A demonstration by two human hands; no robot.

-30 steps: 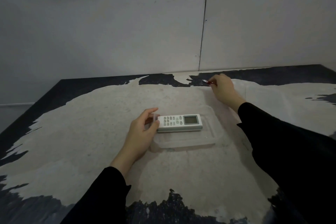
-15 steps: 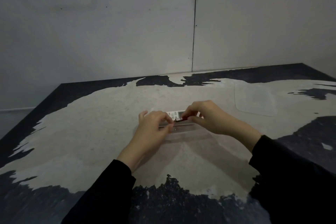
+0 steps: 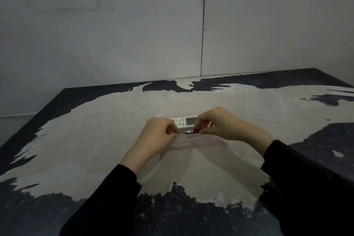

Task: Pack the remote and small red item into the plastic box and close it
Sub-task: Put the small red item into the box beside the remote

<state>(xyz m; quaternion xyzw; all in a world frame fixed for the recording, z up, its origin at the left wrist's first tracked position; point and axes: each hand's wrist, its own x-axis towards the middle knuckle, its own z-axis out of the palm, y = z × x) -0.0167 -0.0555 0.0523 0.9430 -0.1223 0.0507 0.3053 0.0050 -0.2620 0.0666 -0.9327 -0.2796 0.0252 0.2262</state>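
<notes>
We see a worn tabletop (image 3: 95,149), pale grey at the middle with dark speckled patches round its edges. On it rests a clear shallow plastic box (image 3: 191,142). Well to the right of that box lies a flat clear plastic lid (image 3: 265,106).

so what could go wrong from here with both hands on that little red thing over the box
1. The small red item is pinched only at its ends by the left hand and right hand; it could slip and roll off outside the clear plastic box.
2. The box is nearly see-through in dim light, so its rim is easy to misjudge.
3. The lid lies apart to the right; reaching for it might nudge the remote.
</notes>
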